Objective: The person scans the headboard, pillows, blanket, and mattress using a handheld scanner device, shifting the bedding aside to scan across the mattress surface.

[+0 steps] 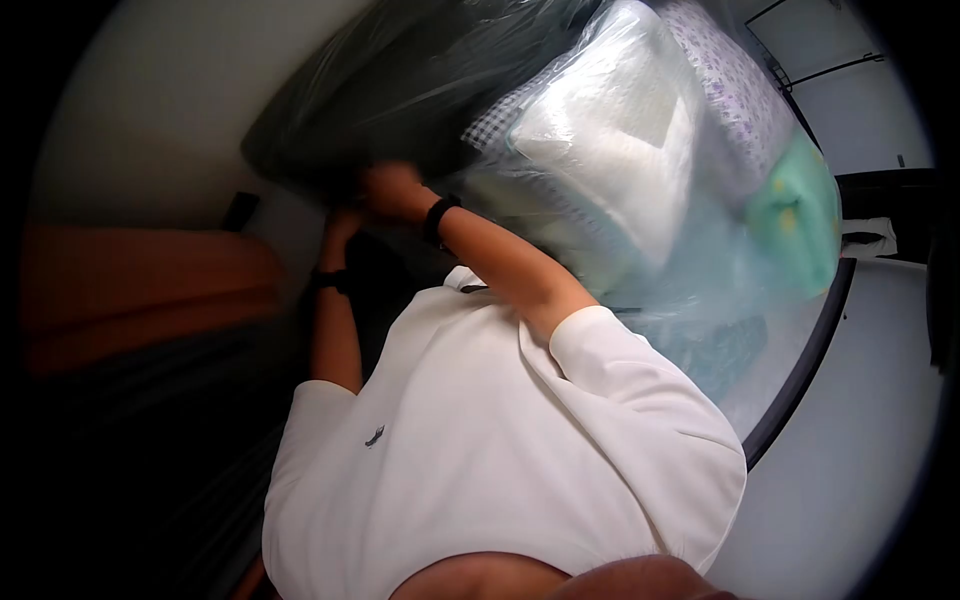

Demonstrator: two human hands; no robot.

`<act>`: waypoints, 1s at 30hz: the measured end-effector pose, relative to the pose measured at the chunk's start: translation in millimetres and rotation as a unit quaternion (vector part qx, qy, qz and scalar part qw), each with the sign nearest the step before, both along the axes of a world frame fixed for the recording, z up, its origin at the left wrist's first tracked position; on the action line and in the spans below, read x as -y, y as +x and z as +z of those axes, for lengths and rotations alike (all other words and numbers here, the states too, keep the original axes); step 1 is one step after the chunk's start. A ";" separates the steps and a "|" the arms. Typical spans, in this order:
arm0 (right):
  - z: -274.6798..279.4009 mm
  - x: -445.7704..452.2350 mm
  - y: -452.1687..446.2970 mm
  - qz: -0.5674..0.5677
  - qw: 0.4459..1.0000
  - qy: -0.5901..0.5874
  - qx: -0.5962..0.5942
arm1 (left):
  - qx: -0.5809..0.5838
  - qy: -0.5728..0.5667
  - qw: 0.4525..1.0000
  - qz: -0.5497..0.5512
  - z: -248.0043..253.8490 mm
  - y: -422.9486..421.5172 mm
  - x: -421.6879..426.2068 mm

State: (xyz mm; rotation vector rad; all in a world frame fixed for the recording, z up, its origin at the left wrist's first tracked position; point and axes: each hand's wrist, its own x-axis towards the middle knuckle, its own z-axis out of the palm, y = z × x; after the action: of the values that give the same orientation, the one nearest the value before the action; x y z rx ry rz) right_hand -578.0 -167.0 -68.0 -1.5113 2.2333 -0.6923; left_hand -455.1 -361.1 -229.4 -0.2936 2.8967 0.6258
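My right hand, blurred by motion, looks closed at the lower edge of a large dark bundle wrapped in shiny plastic. What its fingers hold is hidden. Close beside it my left hand reaches up to the same edge. Shadow and the right hand cover its fingers. A black band circles each wrist. Right of the dark bundle, a big clear plastic bag encloses folded bedding: a white padded piece, a purple-patterned cloth and a green roll with yellow spots.
An orange-brown padded surface lies at the left, with dark shadow below it. A dark-edged frame runs along the right beside a pale surface. Black metal rods show at the upper right.
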 end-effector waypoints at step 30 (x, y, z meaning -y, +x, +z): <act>-36.5 -316.2 -150.3 -0.706 0.696 -0.028 -0.131 | -0.192 0.047 0.959 -0.201 79.3 -244.3 -248.7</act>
State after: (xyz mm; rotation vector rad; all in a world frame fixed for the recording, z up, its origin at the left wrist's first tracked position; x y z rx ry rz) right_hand -728.2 149.2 -104.5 0.5231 3.3243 -0.8753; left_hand -699.4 -112.4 -150.1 0.4721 3.1254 0.8157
